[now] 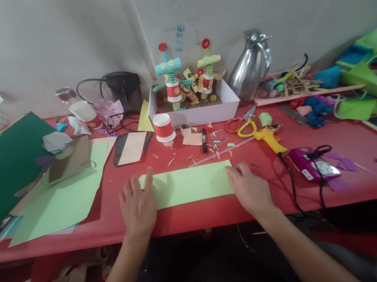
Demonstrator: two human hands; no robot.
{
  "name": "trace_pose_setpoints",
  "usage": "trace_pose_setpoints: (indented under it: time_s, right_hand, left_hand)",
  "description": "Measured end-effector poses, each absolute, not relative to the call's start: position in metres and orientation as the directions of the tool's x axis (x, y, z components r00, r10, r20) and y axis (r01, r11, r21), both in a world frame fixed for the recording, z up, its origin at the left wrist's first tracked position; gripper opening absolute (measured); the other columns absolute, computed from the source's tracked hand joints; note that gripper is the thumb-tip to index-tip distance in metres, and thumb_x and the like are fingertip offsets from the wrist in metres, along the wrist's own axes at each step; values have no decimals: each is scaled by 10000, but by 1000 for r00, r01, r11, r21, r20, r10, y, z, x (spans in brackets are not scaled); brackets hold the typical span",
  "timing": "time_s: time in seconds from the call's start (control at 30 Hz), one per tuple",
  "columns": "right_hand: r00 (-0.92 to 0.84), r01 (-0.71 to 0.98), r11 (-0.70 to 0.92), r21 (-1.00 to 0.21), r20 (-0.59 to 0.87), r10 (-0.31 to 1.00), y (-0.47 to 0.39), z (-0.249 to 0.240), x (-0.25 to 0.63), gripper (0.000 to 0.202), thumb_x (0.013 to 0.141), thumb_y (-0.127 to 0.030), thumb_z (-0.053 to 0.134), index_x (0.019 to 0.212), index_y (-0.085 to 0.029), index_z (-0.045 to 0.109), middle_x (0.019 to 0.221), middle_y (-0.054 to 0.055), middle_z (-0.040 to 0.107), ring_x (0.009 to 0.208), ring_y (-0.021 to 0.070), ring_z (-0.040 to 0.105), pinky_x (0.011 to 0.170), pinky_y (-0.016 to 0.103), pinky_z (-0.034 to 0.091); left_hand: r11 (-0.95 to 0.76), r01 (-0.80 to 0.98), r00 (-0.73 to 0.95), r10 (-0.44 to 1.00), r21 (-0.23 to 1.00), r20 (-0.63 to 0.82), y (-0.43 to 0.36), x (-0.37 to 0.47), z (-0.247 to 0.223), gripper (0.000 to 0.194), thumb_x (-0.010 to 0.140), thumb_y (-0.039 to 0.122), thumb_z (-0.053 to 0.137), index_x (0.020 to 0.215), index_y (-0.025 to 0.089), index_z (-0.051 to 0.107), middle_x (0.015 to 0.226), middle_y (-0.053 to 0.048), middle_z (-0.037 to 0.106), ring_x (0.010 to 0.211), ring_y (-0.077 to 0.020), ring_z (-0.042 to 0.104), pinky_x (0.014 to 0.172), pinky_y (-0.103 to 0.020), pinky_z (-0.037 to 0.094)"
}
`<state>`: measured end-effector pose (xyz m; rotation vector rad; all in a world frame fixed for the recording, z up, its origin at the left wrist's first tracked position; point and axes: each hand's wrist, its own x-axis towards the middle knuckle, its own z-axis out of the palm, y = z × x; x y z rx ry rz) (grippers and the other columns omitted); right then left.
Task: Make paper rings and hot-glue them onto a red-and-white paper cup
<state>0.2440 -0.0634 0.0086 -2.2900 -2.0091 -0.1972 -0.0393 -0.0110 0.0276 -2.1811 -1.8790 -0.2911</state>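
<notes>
Head view shows left hand (137,207) spread on green paper (191,185), right hand (252,190) curled at its right edge, pinch unclear.

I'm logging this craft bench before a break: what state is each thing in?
Pale green strip: lying flat, a hand at each end
Left hand: resting on the strip's left end, fingers spread
Right hand: at its right end, fingers bent
Paper cup: looks upside down
White box: open-topped, with figures in it
Metal jug: standing
Yellow glue gun: lying down
</notes>
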Motion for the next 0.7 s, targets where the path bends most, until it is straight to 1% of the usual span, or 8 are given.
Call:
trace_pose_setpoints:
  time_s: [0.07, 0.13, 0.23, 0.4, 0.47, 0.53, 0.63, 0.7]
  right_hand:
    - [90, 994, -100, 49, 179, 980, -63, 11, 241, 312, 987, -178, 451, 1222, -222, 651, 1126, 140, 608, 879, 270, 617, 641, 340, 445]
    - [39, 996, -55, 77, 193, 980, -61, 16, 239, 298, 967, -123, 453, 1144, -202, 679, 1103, 152, 613, 1003, 313, 567, 762, 393, 457]
    - [-22, 995, 3, 96, 195, 981, -59, 23, 240, 284, 948, -86, 458, 1061, -182, 700, 1018, 151, 636, 987, 317, 542, 817, 438, 449]
    - [-85, 995, 72, 71, 200, 976, -62, 23, 228, 305, 939, -61, 456, 1122, -92, 698, 1088, 190, 665, 1057, 342, 562, 886, 477, 471]
    - [-160, 987, 154, 47, 192, 968, -68, 16, 212, 339, 960, -88, 456, 1222, -88, 671, 1243, 178, 656, 1201, 313, 541, 1011, 439, 450]
    - [-234, 972, 236, 13, 183, 955, -75, 8, 194, 402, 1006, -219, 456, 1356, -74, 591, 1403, 164, 595, 1329, 279, 488, 1127, 405, 389]
    - [-278, 952, 295, -78, 183, 943, -83, 0, 181, 619, 1030, -426, 404, 1470, 8, 443, 1546, 226, 433, 1448, 325, 377, 1189, 475, 329]
    - [-292, 941, 315, -123, 177, 940, -86, 0, 185, 648, 1033, -462, 375, 1503, -17, 407, 1589, 234, 348, 1488, 350, 301, 1195, 525, 308]
  left_hand:
    - [-352, 933, 358, 895, -70, 266, -9, -32, 29, 472, 932, 80, 394, 1305, 243, 632, 1362, -163, 591, 1284, -352, 522, 1036, -512, 416]
    - [-518, 855, 509, 843, 5, 171, -10, -19, 27, 452, 903, 29, 402, 1217, 197, 681, 1304, -148, 642, 1250, -309, 561, 1045, -452, 450]
    - [-628, 769, 612, 777, 119, 148, -19, 10, 19, 454, 907, 23, 393, 1265, 148, 643, 1334, -142, 644, 1265, -268, 572, 1108, -435, 429]
    - [-581, 801, 558, 813, 147, 167, -35, 37, 5, 567, 932, 35, 335, 1416, 260, 524, 1551, -63, 462, 1449, -262, 406, 1199, -639, 220]
    - [-578, 803, 558, 815, 145, 158, -36, 36, 5, 559, 946, 66, 344, 1434, 287, 506, 1563, -43, 440, 1457, -248, 396, 1206, -631, 212]
    - [-592, 792, 574, 805, 148, 147, -34, 32, 6, 536, 963, 116, 369, 1454, 299, 485, 1572, -24, 422, 1463, -237, 385, 1217, -602, 219]
    - [-602, 785, 585, 798, 145, 148, -30, 23, 7, 484, 1001, 219, 382, 1472, 286, 474, 1585, -13, 398, 1475, -222, 364, 1229, -517, 251]
    - [-590, 798, 570, 805, 122, 167, -30, 14, 6, 473, 1022, 312, 380, 1488, 287, 459, 1597, -15, 374, 1484, -225, 347, 1226, -472, 272]
